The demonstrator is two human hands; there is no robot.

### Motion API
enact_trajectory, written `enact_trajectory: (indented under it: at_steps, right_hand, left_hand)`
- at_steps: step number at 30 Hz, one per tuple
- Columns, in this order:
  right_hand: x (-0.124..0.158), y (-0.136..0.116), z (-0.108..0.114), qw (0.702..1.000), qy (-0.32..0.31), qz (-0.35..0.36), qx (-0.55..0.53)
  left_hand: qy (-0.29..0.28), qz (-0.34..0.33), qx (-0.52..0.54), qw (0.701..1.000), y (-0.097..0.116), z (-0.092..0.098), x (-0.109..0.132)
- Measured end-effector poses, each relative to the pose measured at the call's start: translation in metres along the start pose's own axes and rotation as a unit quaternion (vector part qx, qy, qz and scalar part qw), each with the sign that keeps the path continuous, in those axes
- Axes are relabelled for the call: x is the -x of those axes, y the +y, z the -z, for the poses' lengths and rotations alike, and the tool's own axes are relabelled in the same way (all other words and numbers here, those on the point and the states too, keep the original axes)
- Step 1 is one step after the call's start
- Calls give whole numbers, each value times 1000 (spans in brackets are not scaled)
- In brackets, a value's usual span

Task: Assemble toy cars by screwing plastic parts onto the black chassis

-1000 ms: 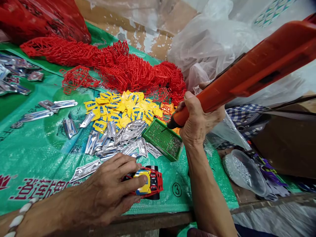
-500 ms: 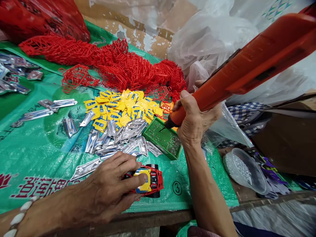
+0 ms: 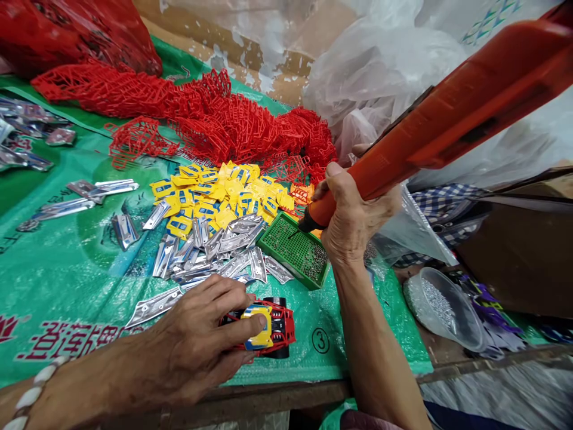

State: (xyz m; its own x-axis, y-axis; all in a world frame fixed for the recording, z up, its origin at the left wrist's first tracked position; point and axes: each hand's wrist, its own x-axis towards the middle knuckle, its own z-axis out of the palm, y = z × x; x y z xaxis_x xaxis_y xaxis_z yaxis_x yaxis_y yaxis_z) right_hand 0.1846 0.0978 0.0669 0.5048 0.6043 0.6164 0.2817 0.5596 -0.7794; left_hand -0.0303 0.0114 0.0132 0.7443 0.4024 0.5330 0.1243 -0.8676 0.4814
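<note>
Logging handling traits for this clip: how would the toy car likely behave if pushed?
The toy car would probably roll on its black wheels. It seems light, since its red frame is thin and open, and likely unapt to tip, sitting low.

Green sheet [image 3: 80,286] (printed) beneath tray [image 3: 315,283], yellow panels [image 3: 233,194], silver plates [image 3: 257,264].

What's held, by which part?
Right hand: electric screwdriver, by its front end. Left hand: toy buggy, by its wrist-side end, fingertip on yellow panel.
</note>
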Motion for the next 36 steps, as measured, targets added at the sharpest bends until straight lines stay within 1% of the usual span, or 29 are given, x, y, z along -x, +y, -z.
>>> enact_trajectory:
  at_steps: [5,8,12,18,25,29,32,36]
  right_hand:
    - [-7,0,0,1000,9,20,-11]
    - [-14,6,1,999,19,43,21]
    - [-17,13,1,997,15,55,50]
    - [-14,15,-1,998,16,52,28]
    - [-14,18,0,998,17,33,44]
    - [-15,22,2,998,21,41,44]
    - [-15,17,2,998,21,49,26]
    - [-16,-3,-1,998,21,58,-24]
  left_hand:
    - [-2,1,-1,1000,2,-1,2]
    - [3,-1,-1,1000,3,0,2]
    - [-16,9,6,1000,2,0,2]
    - [4,0,-4,1000,2,0,2]
    - [-9,5,-2,1000,2,0,1]
    - [-11,8,-3,1000,2,0,0]
    - [-7,5,-4,1000,2,1,1]
    - [-11,11,6,1000,0,-1,4]
